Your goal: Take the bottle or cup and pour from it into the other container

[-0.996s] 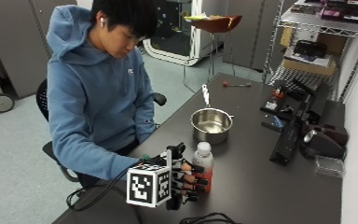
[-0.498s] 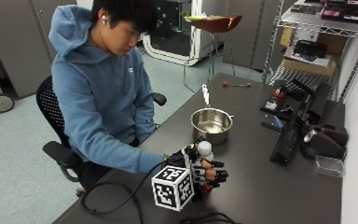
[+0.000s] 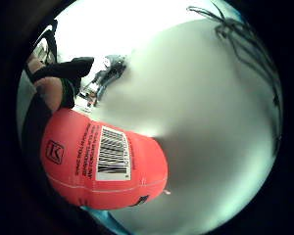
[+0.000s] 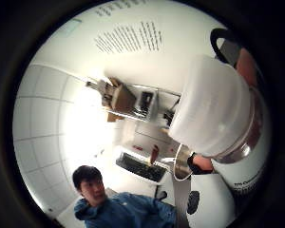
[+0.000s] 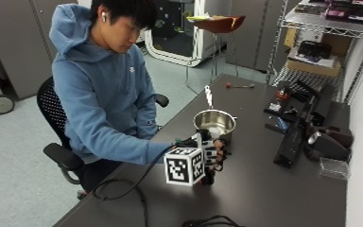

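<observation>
So the person in the blue hoodie is sitting at the dark table [image 5: 263, 189], and the gloved right hand [image 5: 211, 158] sits around the lower middle of the outside view, fingers curled round a bottle [image 3: 103, 166] and gripping it. From outside you barely see the bottle, the hand covers most of it. The little-finger palm view shows its red-orange label with a barcode filling the lower left, right up against the palm, with the pale tabletop spread behind it. The thumb-side view shows the white cap [image 4: 211, 107] big at the right of frame. The steel pot [image 5: 215, 124] stands on the table just above the hand in the outside view, near it but not touching as far as I can tell.
</observation>
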The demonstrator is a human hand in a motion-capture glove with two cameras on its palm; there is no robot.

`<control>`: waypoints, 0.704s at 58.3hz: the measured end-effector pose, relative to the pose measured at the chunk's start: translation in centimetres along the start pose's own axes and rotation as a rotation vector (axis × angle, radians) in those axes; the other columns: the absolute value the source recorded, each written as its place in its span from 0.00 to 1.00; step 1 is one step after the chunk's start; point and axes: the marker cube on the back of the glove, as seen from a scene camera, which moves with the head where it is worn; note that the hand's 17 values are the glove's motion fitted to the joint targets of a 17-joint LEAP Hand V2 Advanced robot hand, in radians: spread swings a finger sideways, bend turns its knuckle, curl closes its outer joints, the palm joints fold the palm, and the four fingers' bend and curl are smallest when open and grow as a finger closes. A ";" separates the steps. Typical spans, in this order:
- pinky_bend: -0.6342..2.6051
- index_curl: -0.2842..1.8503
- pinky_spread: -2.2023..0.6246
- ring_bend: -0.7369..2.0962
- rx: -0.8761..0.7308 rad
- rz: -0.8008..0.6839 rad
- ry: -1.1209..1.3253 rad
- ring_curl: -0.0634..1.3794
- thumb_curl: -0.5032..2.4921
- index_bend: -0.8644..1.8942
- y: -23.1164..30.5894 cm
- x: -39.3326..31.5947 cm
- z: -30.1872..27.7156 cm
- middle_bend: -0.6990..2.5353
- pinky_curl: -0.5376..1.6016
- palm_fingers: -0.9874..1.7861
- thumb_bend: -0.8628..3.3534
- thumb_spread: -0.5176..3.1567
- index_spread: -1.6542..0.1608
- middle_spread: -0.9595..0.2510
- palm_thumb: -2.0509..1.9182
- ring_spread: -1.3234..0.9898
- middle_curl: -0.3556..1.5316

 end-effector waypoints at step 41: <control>0.37 0.32 0.73 0.44 -0.567 -0.460 1.326 0.35 0.39 0.37 -3.1 -17.4 7.4 0.31 0.42 0.78 0.20 0.21 0.87 0.76 0.77 0.53 0.45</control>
